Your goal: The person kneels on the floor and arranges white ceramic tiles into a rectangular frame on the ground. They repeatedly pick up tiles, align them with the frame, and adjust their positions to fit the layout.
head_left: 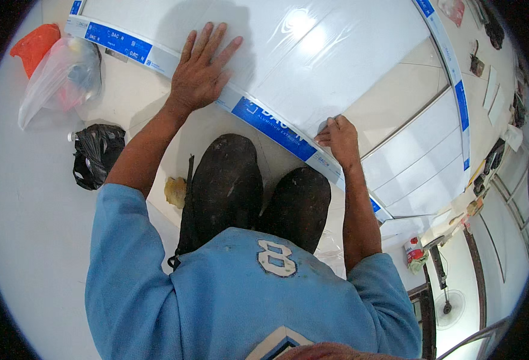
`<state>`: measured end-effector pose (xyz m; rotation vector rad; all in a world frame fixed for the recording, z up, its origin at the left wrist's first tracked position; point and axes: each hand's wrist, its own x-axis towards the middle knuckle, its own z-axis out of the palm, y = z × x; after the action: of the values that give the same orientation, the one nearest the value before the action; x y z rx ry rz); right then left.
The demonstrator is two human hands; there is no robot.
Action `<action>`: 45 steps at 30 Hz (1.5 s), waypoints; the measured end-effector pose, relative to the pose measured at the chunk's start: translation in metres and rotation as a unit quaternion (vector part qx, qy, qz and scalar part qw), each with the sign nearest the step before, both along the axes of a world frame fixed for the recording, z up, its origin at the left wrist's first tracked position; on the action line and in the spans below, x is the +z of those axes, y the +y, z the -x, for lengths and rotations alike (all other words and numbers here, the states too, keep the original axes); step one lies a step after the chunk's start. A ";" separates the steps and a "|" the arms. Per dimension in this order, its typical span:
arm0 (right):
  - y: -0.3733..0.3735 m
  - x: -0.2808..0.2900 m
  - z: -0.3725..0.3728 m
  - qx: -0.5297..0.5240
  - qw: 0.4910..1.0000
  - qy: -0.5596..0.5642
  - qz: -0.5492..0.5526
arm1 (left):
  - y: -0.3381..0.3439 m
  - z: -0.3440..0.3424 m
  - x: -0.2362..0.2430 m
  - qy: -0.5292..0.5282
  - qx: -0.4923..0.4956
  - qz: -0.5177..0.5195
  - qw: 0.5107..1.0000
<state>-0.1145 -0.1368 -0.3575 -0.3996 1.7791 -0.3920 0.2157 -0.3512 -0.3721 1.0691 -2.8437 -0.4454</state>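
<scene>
Left hand (pixel 201 75) spread wide, fingers straight, over the glossy white panel (pixel 288 72) at upper centre; right hand (pixel 342 141), right of centre, curls at the blue-and-white edge strip (pixel 273 129). Pinching anything? Can't tell, the fingertips are partly hidden. Looks like steadying and working that edge; the next move calls for a steady panel, its far side cut off up top, glare washing its surface.
</scene>
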 end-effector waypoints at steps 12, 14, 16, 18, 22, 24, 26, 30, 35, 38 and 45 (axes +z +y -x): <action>-0.001 -0.004 0.000 0.036 0.999 0.019 0.031 | -0.002 0.005 0.001 -0.038 -0.019 0.000 0.999; -0.001 -0.004 0.008 0.073 0.997 0.026 0.021 | -0.003 0.005 0.007 -0.063 -0.057 -0.005 0.996; -0.001 -0.005 0.016 0.088 0.996 0.026 0.016 | -0.003 0.009 0.010 -0.057 -0.091 0.002 0.994; 0.000 -0.006 0.022 0.115 0.993 0.037 0.008 | 0.002 0.014 0.014 -0.012 -0.112 0.009 0.994; 0.004 -0.011 0.023 0.129 0.989 0.069 0.034 | 0.022 0.028 0.018 -0.054 -0.171 -0.016 0.984; 0.008 -0.014 0.017 0.123 0.985 0.107 0.063 | 0.036 0.029 0.022 -0.063 -0.143 -0.023 0.987; 0.012 -0.016 0.011 0.138 0.968 0.192 0.088 | 0.052 0.029 0.026 -0.066 -0.123 -0.037 0.990; 0.014 -0.016 0.000 0.028 0.989 0.131 0.062 | 0.081 0.035 0.025 -0.013 -0.042 -0.060 0.997; 0.010 -0.008 -0.004 0.149 0.956 0.251 0.035 | 0.099 0.064 0.016 0.040 0.101 -0.038 0.993; 0.009 -0.006 -0.008 0.156 0.950 0.265 0.044 | 0.100 0.083 0.011 0.016 0.187 -0.010 0.982; 0.014 -0.014 -0.009 0.122 0.960 0.248 0.046 | 0.098 0.102 -0.001 -0.048 0.263 0.031 0.963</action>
<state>-0.1051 -0.1223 -0.3718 -0.8321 2.1672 -0.2082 0.1134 -0.2535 -0.3728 1.7928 -2.4716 -0.2588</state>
